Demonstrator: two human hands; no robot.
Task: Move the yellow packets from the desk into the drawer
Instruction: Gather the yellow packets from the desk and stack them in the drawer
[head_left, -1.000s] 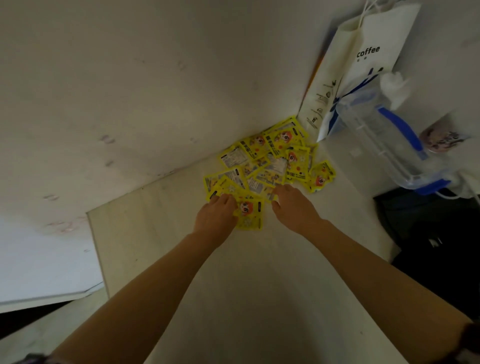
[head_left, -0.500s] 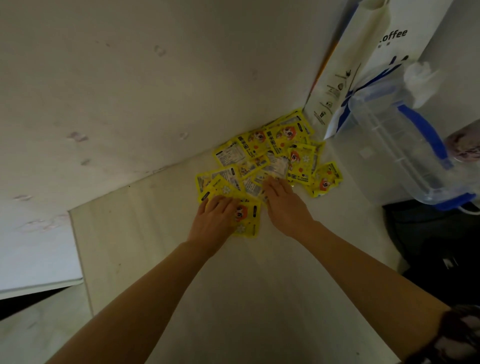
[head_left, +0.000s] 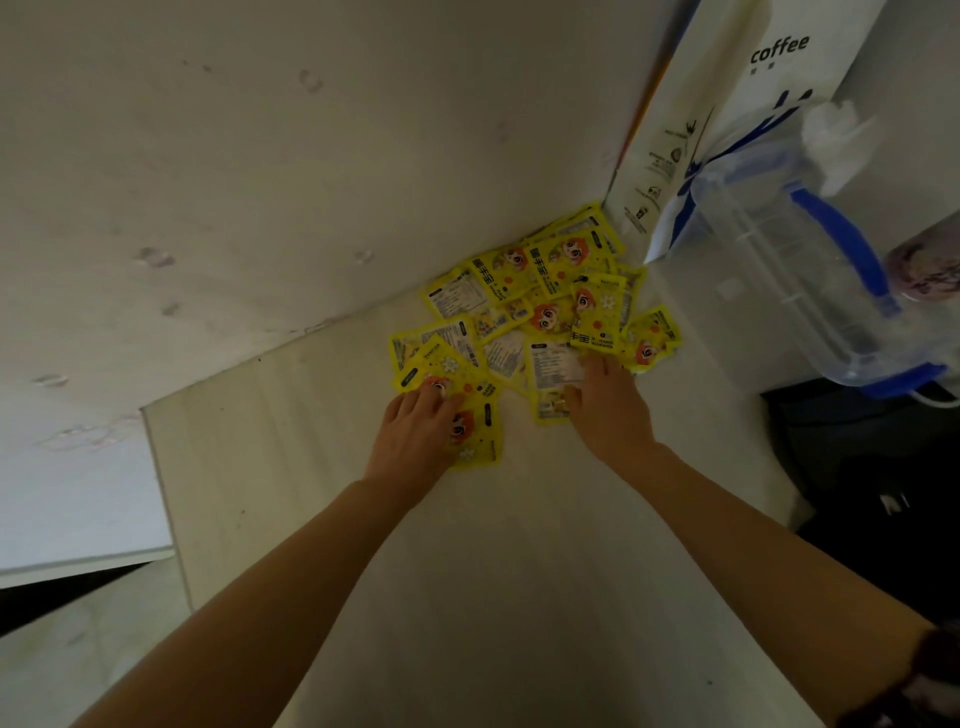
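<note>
Just past both hands, the yellow packets (head_left: 540, 317) lie in a loose pile on the desk (head_left: 467, 571), by the wall; left hand (head_left: 415, 441) lies flat w/ straight fingers on the near packets; right hand (head_left: 608, 405) presses flat too; no drawer in view. Pile is slippery, so a big grab may drop some. Vs half a sec ago, hands are spread wider apart.

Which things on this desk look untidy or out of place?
The yellow packets lie in a loose overlapping heap against the wall, some face up, some face down. Both hands, left and right, rest on the near edge.
</note>
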